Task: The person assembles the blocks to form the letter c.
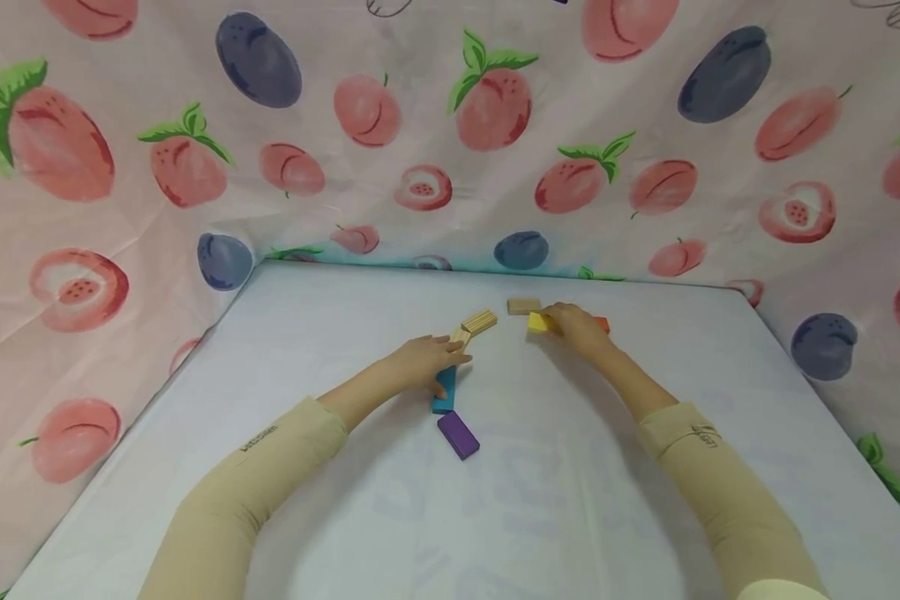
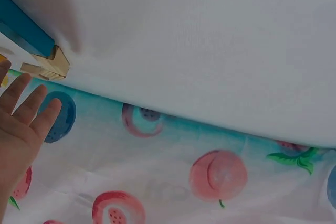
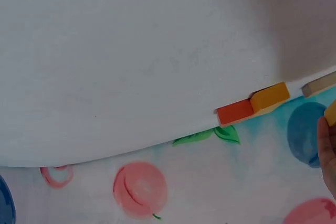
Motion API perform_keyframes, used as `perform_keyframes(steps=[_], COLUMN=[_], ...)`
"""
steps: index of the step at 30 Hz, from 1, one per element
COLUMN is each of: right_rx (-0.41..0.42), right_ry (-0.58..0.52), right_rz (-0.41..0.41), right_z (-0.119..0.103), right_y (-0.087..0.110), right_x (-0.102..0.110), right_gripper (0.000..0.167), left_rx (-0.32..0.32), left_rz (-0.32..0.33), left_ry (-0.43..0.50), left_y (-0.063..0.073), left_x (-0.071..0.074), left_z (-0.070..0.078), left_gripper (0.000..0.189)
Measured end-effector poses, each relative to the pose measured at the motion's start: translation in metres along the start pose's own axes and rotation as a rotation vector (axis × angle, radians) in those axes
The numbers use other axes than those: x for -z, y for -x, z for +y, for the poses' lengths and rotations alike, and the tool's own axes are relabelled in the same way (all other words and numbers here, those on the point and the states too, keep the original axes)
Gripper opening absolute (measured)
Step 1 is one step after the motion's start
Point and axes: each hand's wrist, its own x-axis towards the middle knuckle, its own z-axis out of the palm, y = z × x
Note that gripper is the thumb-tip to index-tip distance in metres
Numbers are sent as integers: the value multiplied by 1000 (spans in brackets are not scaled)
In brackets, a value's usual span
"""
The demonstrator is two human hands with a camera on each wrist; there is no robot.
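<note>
My left hand is over a blue block lying on the white table, its fingers spread and fairly straight; the thumb appears to touch the block. Those spread fingers also show in the left wrist view, below the blue block. Two ridged light wood blocks continue the curved row beyond it, and a purple block lies at its near end. My right hand pinches a yellow block. Beside that hand a red block is partly hidden; the right wrist view shows it against an orange block.
A plain wooden block lies behind the yellow one, near the table's back edge. A fruit-patterned cloth rises behind and along both sides of the white table.
</note>
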Motion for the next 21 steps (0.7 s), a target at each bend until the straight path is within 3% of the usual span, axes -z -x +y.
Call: perform_keyframes(steps=[7,11,16,21], right_rx=[-16,-42,-46,-3], right_ry=[-8,-24,-49,-52], right_rz=[72,76,76,113], right_z=[-23,-40,-60,-73], right_y=[20,36,57,77], right_x=[9,10,11,15], right_gripper=[38,38,38,35], left_rx=[-156,-243,-307,-397], left_rz=[160,253,325,413], left_ry=[-73,-12,94,66], left_y=[10,19,33,44], left_x=[-8,-10,-14,-20], left_z=[3,7,12,18], left_gripper=[40,28,22,21])
